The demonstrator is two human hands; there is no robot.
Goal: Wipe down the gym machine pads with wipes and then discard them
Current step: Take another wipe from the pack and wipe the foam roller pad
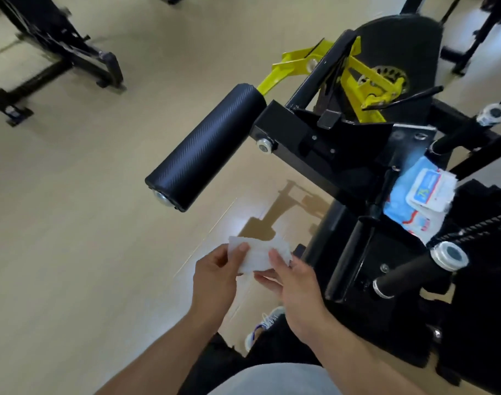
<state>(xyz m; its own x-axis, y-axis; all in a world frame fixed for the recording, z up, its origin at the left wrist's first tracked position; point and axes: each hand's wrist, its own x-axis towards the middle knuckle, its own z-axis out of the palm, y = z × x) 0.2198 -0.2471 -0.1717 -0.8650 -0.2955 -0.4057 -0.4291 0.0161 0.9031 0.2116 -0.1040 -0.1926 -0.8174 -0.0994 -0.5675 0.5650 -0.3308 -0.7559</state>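
Note:
A white wipe (pixel 259 253) is held flat between both hands, low in the middle of the view. My left hand (pixel 218 276) pinches its left edge with the thumb on top. My right hand (pixel 293 283) pinches its right edge. Above and to the left of the hands, a black textured roller pad (pixel 205 146) sticks out from the black machine frame (pixel 300 143). A blue and white pack of wipes (pixel 417 199) lies on the machine at the right, its lid flap showing a tuft of wipe.
The machine has yellow lever parts (pixel 366 81), a black cam cover (pixel 400 52) and two black handles with silver caps (pixel 414 269). Another black machine base (pixel 58 61) stands on the beige floor at upper left. My shoe (pixel 265 323) is below the hands.

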